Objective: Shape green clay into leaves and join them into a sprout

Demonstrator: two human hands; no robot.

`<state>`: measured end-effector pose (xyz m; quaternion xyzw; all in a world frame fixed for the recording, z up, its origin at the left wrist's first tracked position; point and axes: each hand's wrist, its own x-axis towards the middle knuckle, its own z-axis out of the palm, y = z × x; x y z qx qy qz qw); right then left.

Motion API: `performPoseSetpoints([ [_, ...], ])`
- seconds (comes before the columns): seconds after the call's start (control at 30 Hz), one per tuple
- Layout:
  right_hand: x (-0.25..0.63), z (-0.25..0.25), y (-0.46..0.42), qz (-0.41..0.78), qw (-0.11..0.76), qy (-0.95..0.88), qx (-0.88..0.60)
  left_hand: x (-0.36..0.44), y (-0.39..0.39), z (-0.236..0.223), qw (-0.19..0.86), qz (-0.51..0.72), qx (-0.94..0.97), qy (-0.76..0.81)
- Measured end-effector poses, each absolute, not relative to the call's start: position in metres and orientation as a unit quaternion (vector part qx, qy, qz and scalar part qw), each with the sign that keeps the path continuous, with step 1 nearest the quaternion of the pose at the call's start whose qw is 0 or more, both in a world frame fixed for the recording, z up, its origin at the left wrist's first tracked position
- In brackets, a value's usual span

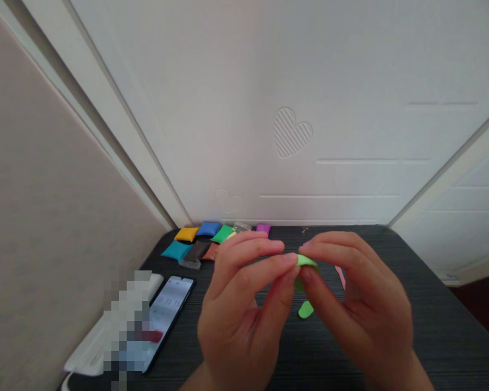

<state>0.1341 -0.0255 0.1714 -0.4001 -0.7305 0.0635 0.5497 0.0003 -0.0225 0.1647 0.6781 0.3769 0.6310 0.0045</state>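
Observation:
Between my two hands is a thin, curved piece of light green modelling clay, held up above the dark table. My left hand pinches its left end between thumb and index finger. On the other end, the thumb and fingers of my right hand are closed. Lower down, a small flat green clay piece lies on the table. Part of a pink strip shows behind my right hand; the rest of it is hidden.
Several coloured clay packets, among them a teal packet and a blue packet, lie at the back left of the dark table. A phone and a white case are at the left edge. A white panel rises behind.

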Motion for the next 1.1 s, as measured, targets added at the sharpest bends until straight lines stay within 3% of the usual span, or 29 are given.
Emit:
performPoseSetpoints([
  [1.1, 0.1393, 0.1769, -0.0314, 0.037, 0.552, -0.726, -0.407, -0.0006, -0.0225, 0.1691, -0.046, 0.608, 0.694, 0.384],
])
